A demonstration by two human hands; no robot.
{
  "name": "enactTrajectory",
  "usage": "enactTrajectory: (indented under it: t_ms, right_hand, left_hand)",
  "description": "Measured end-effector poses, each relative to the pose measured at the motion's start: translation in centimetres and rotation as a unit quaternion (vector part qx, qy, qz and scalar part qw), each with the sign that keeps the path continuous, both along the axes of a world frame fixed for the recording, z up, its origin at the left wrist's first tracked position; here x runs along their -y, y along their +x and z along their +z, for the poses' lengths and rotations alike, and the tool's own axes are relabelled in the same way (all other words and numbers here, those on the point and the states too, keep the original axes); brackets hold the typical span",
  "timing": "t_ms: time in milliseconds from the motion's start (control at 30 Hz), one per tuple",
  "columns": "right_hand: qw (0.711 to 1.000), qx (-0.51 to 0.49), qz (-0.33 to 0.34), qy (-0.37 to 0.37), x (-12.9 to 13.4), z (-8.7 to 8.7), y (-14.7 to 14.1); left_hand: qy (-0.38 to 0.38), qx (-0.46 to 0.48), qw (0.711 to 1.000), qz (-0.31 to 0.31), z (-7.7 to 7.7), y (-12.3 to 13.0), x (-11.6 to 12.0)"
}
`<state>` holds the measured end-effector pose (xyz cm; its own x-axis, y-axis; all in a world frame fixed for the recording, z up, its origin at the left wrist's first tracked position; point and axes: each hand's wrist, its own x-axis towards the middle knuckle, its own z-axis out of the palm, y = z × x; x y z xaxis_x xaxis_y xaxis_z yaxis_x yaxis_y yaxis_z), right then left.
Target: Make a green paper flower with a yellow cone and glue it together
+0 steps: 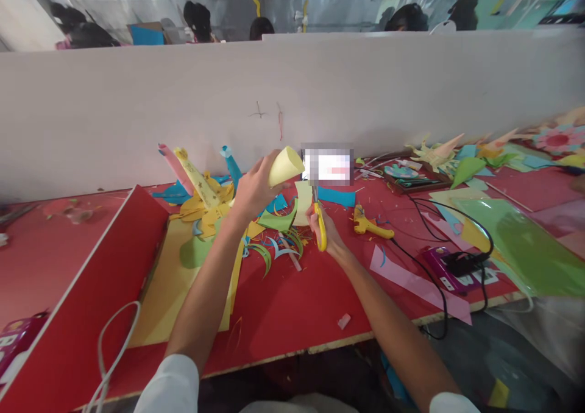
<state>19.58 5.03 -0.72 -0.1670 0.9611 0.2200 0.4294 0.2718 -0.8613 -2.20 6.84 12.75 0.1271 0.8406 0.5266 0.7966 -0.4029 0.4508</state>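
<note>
Two hands busy above the red bench (320,303)

Your left hand (258,184) grips a rolled pale-yellow paper tube (287,166), open end up; your right hand (326,230) holds yellow-handled scissors (319,221) near it, blades upward, left of the yellow glue gun (371,225).

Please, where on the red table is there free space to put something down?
The red table is mostly bare near its front edge, between the yellow sheet and the pink strip, with one pink scrap. Green cuttings crowd it behind, the glue gun and purple box rightward.
</note>
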Motion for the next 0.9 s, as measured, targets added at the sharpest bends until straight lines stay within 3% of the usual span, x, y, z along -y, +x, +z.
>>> enactTrajectory:
  t_ms: [100,233,433,900]
  right_hand:
    - [1.000,0.008,-0.007,-0.015,0.1,0.7,0.3]
    - [0.999,0.038,0.003,-0.036,0.4,1.5,0.4]
    - [0.998,0.055,0.016,-0.038,0.6,1.6,0.2]
    - [0.999,0.045,-0.004,-0.011,0.5,1.3,0.4]
  left_hand:
    - [-0.001,-0.109,0.994,0.024,1.0,-1.1,0.8]
    - [0.015,-0.161,0.986,0.033,1.4,-1.6,1.2]
    - [0.009,-0.147,0.989,0.003,1.2,-1.6,1.1]
    - [0.013,-0.204,0.979,0.029,1.0,-1.3,1.0]
